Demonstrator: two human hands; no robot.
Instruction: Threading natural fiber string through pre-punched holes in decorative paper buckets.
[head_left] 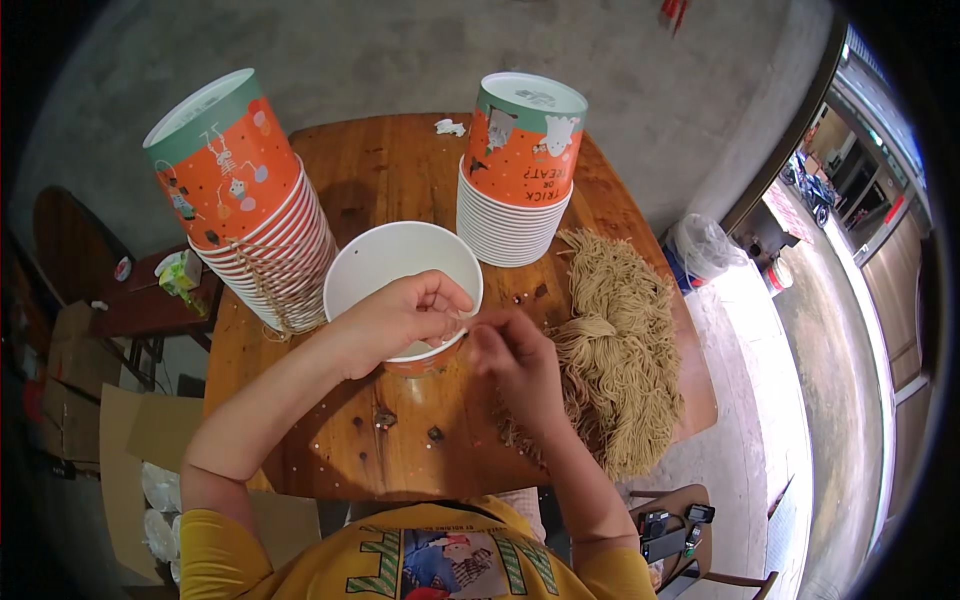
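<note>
A paper bucket [400, 255], white inside with an orange printed outside, stands open side up on the wooden table in front of me. My left hand [405, 315] reaches across its opening, thumb and fingers curled together at the right side of the rim. Just outside that rim, my right hand [520, 365] is closed in a pinch and slightly blurred. The fingertips of both hands nearly meet there; what lies between them is too small to make out. Right of my right hand lies a thick bundle of tan cords [625, 360].
Upside-down stacks of orange and green buckets stand at the left [235, 170] and the back [525, 140]. Cord is draped over the left stack. Dark chips and white bits dot the wooden table [340, 455]. An open cardboard box [130, 480] sits lower left, a chair [690, 540] lower right.
</note>
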